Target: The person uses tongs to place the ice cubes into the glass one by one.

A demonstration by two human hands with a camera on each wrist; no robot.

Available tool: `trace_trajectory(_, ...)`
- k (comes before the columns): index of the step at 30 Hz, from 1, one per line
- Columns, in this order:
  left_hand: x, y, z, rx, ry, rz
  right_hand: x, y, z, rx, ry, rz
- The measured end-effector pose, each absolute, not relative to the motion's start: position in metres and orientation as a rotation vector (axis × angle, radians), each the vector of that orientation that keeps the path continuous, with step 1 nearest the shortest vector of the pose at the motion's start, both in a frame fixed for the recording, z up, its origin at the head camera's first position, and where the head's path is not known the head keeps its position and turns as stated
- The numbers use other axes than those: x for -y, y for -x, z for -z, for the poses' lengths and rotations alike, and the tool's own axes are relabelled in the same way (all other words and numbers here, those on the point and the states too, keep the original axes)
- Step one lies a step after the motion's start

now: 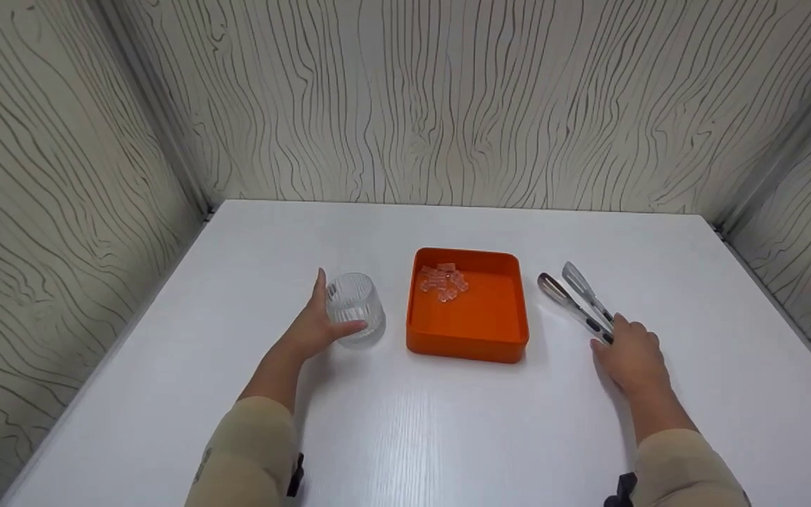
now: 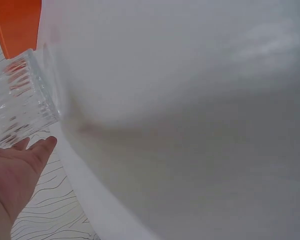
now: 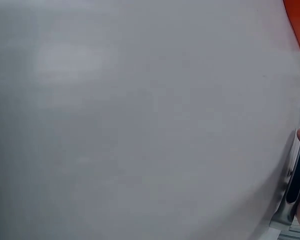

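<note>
A clear ribbed glass [image 1: 355,299] stands on the white table, left of the orange tray. My left hand [image 1: 317,327] is at its left side, thumb stretched across the near side and fingers extended. In the left wrist view the straight fingers [image 2: 42,150] lie beside the glass [image 2: 20,105]. On the right, my right hand [image 1: 634,355] grips the handle end of metal tongs [image 1: 592,324], whose two arms spread apart and point away toward the tray. The right wrist view catches just part of the tongs' handle [image 3: 297,175] with its dark inset, and the thumb on it.
Between the hands sits a square orange tray [image 1: 469,345]. Several clear ice-like cubes [image 1: 439,278] lie in its far left corner. Patterned wall panels [image 1: 419,105] border the table [image 1: 405,422] at the back and sides.
</note>
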State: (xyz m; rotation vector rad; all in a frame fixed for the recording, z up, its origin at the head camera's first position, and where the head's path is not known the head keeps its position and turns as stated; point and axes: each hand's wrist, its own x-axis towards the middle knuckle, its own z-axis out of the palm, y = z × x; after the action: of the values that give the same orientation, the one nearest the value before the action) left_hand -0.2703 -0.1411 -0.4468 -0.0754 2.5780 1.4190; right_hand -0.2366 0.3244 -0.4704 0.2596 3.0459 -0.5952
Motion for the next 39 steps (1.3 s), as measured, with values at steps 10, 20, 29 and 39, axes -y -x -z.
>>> trace_trajectory(10, 0.129, 0.275, 0.448, -2.581, 0.217, -1.457, -0.326, 0.236, 0.471, -3.141, -0.242, 0.577)
trace_trajectory(20, 0.125, 0.276, 0.451, -2.629, 0.184, -1.526, -0.331, 0.239, 0.472, -3.126, -0.279, 0.598)
trace_trajectory(29, 0.121, 0.274, 0.453, -2.65, 0.204, -1.589, -0.331, 0.24, 0.472, -3.124, -0.297, 0.639)
trace_trajectory(39, 0.118, 0.272, 0.453, -2.667, 0.228, -1.616, -0.33, 0.24, 0.468, -3.144, -0.302, 0.733)
